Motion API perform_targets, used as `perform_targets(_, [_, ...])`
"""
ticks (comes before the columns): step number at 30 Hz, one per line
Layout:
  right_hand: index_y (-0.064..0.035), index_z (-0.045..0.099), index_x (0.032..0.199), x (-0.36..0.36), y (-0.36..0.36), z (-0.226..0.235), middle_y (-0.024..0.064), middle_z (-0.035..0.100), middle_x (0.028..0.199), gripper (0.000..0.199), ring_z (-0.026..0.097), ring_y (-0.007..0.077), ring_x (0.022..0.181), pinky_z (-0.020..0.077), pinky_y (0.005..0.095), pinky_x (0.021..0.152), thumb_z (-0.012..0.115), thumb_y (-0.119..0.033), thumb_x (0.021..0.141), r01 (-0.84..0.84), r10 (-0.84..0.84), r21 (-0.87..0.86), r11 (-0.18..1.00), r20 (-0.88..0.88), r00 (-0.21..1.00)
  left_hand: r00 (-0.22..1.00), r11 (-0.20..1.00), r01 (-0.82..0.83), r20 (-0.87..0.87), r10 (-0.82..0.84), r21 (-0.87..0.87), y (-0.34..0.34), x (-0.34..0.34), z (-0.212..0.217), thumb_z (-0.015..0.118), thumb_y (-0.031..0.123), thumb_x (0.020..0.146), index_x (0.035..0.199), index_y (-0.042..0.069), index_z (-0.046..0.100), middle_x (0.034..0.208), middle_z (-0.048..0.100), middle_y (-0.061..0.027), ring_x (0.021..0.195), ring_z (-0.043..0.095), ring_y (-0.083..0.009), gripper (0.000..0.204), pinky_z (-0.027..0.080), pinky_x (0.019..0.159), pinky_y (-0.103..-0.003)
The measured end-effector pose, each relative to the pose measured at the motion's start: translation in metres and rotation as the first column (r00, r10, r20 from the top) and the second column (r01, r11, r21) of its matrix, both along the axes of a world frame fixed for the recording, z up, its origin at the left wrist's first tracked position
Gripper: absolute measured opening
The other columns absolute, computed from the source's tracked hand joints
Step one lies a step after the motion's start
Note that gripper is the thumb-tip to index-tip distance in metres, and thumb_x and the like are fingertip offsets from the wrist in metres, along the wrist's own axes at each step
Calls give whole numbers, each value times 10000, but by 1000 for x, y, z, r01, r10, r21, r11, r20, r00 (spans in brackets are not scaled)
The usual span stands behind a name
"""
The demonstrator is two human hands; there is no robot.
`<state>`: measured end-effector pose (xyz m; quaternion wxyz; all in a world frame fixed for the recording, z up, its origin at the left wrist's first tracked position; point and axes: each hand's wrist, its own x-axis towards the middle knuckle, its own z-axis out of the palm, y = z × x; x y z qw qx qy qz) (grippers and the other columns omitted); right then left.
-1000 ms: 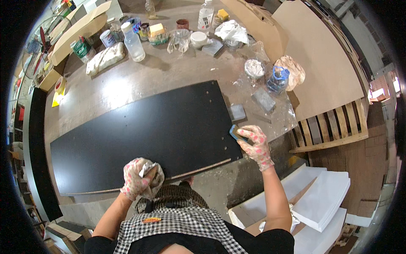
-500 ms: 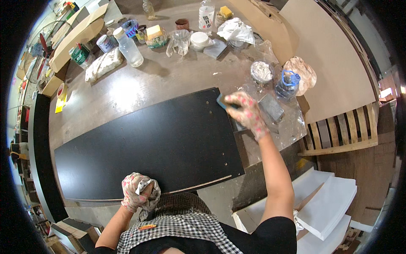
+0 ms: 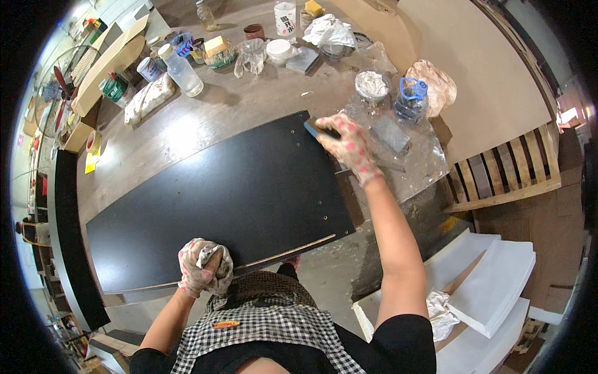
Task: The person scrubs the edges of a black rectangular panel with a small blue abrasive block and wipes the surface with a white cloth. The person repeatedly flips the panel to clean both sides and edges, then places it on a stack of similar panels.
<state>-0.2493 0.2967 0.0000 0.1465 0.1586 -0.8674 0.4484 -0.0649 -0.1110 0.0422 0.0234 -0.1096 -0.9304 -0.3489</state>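
Note:
A long black board [image 3: 218,193] lies slantwise on the worktable, with small holes along its right end. My gloved right hand [image 3: 352,148] is closed on a small blue-grey sanding block [image 3: 312,129], held at the board's far right corner. Whether the block touches the edge is hard to tell. At the board's near edge, my gloved left hand [image 3: 194,267] grips a crumpled greyish rag [image 3: 220,277] and rests against the board. Both gloves are pale with pink spots. A flat grey block [image 3: 390,134] lies on the table right of my right hand.
Across the table [image 3: 249,96] stand a clear bottle [image 3: 182,71], a tub of white paste [image 3: 372,86] and a blue-handled plastic jug [image 3: 411,103]. Another black panel [image 3: 70,237] stands at the left. White panels [image 3: 495,287] are stacked low at the right, below a slatted wooden pallet [image 3: 504,168].
The view has shifted slightly. My right hand stays by the board's far right corner with the block, and my left hand keeps its grip on the rag.

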Motion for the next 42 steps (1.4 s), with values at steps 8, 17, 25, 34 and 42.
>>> perform_targets(8, [-136,713,1084,172,56,43,93,696,1071,395,676,285,1017,545,401,887,813,-38,715,-117,124,-45,992,245,961,997,999,49,-57,-48,15,-1,-1,3,766,109,765,824,60,676,768,679,-128,704,664,-338,119,521,670,-410])
perform_targets(17, [-101,701,1141,231,26,37,121,666,1083,455,658,305,998,537,401,875,820,-34,707,196,-200,40,980,296,934,997,996,74,-11,-74,52,1,-3,5,756,74,791,845,38,666,785,664,-127,710,652,-332,110,504,658,-397])
perform_targets(25, [-92,680,1172,258,-22,56,126,641,1090,490,625,331,1010,525,428,862,804,-25,703,238,-275,252,938,125,953,995,994,94,-25,-92,62,0,-4,3,770,87,790,861,37,676,812,676,-137,731,668,-334,128,515,672,-395])
perform_targets(34, [-37,691,1090,242,-73,59,142,625,1002,384,620,326,926,526,435,794,786,-66,719,369,-384,362,856,-32,923,993,989,122,-17,-121,86,-2,-4,7,768,136,794,854,51,699,816,699,-129,748,678,-333,125,532,705,-411])
perform_targets(42, [-17,694,1025,244,-92,52,143,621,937,322,632,325,855,536,426,744,789,-88,726,365,-388,338,867,1,922,989,984,147,-16,-147,96,-5,-7,3,776,171,776,805,70,707,816,707,-124,748,684,-329,126,543,703,-418])
